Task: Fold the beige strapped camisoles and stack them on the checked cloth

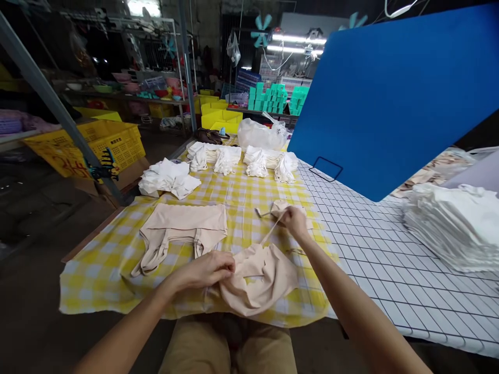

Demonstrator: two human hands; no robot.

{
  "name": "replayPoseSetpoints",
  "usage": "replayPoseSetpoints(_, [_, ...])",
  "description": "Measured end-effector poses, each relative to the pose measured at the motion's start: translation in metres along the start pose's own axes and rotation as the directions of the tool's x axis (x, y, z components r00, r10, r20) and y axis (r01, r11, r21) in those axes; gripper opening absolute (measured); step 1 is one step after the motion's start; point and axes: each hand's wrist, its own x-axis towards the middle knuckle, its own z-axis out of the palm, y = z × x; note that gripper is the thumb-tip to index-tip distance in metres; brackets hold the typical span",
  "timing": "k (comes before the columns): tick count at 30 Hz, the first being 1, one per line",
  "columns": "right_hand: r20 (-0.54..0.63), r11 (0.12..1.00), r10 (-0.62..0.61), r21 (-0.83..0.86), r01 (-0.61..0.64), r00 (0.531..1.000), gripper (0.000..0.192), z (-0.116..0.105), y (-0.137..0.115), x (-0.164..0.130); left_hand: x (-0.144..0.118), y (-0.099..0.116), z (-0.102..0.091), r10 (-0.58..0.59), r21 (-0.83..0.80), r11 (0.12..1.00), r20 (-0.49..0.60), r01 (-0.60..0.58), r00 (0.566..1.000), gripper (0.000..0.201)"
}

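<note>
The left hand [208,270] pinches a beige garment [259,278] at the near edge of the checked cloth [241,195]. The right hand [295,221] holds its strap [272,231] tight, pulled toward the middle. A flat beige pile [183,226] lies left.

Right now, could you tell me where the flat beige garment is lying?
In the head view, the flat beige garment lies on the yellow checked cloth, left of centre, just beyond the left hand and below the white folded pile.

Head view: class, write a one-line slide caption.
Left hand pins a beige garment on the yellow checked cloth while the right hand pulls its strap taut.
</note>
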Motion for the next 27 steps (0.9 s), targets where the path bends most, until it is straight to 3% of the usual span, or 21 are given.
replayPoseSetpoints(3, [-0.163,0.994,0.105,0.004,-0.106,0.981,0.037,-0.017,-0.002,0.002,-0.003,-0.003,-0.004,0.04,-0.043,0.998,-0.001,-0.04,0.999,0.012])
replayPoseSetpoints(4, [-0.156,0.998,0.054,0.02,-0.052,0.986,0.037,-0.022,-0.005,-0.004,-0.004,-0.004,-0.004,0.048,-0.067,0.997,0.001,-0.048,0.999,0.012])
replayPoseSetpoints(6, [0.021,0.976,-0.196,0.103,0.193,0.98,0.035,-0.03,-0.013,-0.025,-0.003,-0.006,-0.003,0.056,-0.114,0.992,-0.005,-0.056,0.998,0.011])
replayPoseSetpoints(7, [0.164,0.924,-0.366,0.182,0.337,0.916,0.036,-0.032,-0.019,-0.037,-0.002,-0.006,-0.003,0.058,-0.135,0.989,-0.014,-0.059,0.998,0.012])
replayPoseSetpoints(9, [0.402,0.791,-0.611,0.34,0.509,0.682,0.039,-0.034,-0.028,-0.062,0.001,-0.006,-0.002,0.061,-0.174,0.983,-0.036,-0.066,0.997,0.011])
replayPoseSetpoints(10, [0.47,0.752,-0.658,0.37,0.545,0.588,0.039,-0.034,-0.031,-0.072,0.002,-0.005,-0.003,0.062,-0.194,0.979,-0.046,-0.07,0.997,0.011])
replayPoseSetpoints(11, [0.517,0.742,-0.663,0.358,0.567,0.541,0.037,-0.034,-0.033,-0.08,0.003,-0.003,-0.004,0.061,-0.214,0.974,-0.055,-0.072,0.997,0.011])
replayPoseSetpoints(12, [0.552,0.754,-0.639,0.311,0.579,0.535,0.033,-0.033,-0.032,-0.086,0.004,-0.002,-0.006,0.062,-0.237,0.969,-0.063,-0.075,0.996,0.012])
replayPoseSetpoints(16, [0.613,0.83,-0.501,0.142,0.539,0.611,0.014,-0.036,-0.019,-0.092,-0.001,0.002,-0.015,0.074,-0.375,0.921,-0.085,-0.101,0.994,0.016])
replayPoseSetpoints(21, [0.526,0.845,-0.532,0.376,0.379,0.663,0.022,-0.076,0.003,-0.091,-0.011,0.001,-0.028,0.056,-0.496,0.861,-0.133,-0.116,0.99,0.021])
replayPoseSetpoints(25, [0.505,0.802,-0.516,0.568,0.183,0.692,0.033,-0.119,0.015,-0.094,-0.005,0.003,-0.044,0.006,-0.409,0.909,-0.178,-0.079,0.984,0.021])
replayPoseSetpoints(27, [0.488,0.795,-0.469,0.596,0.111,0.736,0.036,-0.135,0.018,-0.096,0.002,0.006,-0.053,0.008,-0.342,0.936,-0.204,-0.079,0.979,0.022])
